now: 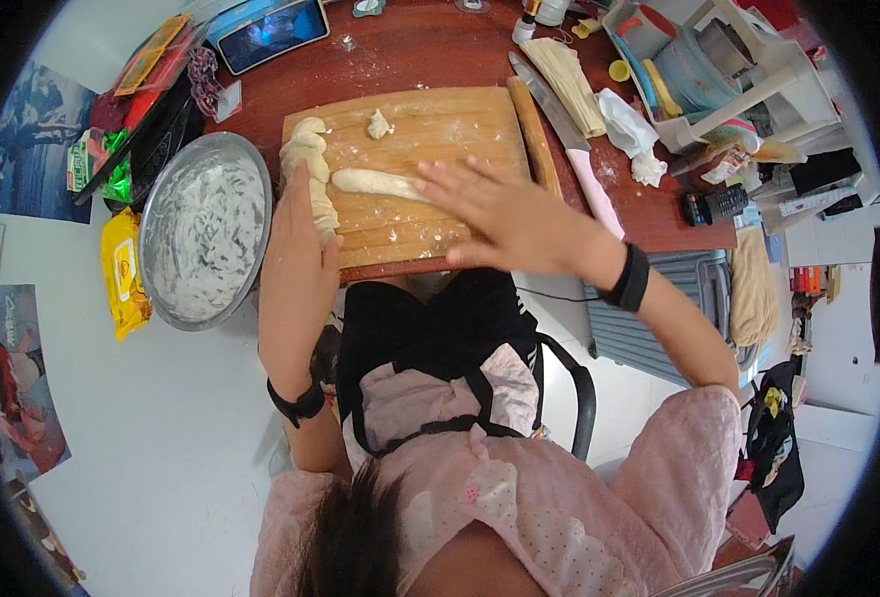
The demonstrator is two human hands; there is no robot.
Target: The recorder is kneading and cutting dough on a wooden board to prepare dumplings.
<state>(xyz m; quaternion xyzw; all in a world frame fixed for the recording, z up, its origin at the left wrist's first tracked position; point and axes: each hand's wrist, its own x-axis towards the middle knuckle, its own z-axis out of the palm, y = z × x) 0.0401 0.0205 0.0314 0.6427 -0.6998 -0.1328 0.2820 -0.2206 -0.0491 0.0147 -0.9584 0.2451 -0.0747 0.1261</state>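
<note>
A floured wooden board [440, 134] lies before me. My right hand [499, 213], flat with fingers spread and slightly blurred, rests over the right end of a rolled strip of dough [380, 183]; whatever is under the palm is hidden. My left hand [298, 269] stands on edge at the board's left side, beside a row of twisted dough pieces [310, 149], and covers part of their lower end. A small lump of dough [379, 125] sits near the top of the board. A wooden rolling pin [533, 134] lies along the board's right edge.
A metal bowl smeared with flour [205, 231] stands at the left, by a yellow wipes pack [122, 276]. Right of the board lie a knife with a pink handle [595, 186], dried sticks [566, 82] and crumpled tissue [626, 123]. A phone [274, 33] leans at the back; a dish rack [753, 97] is far right.
</note>
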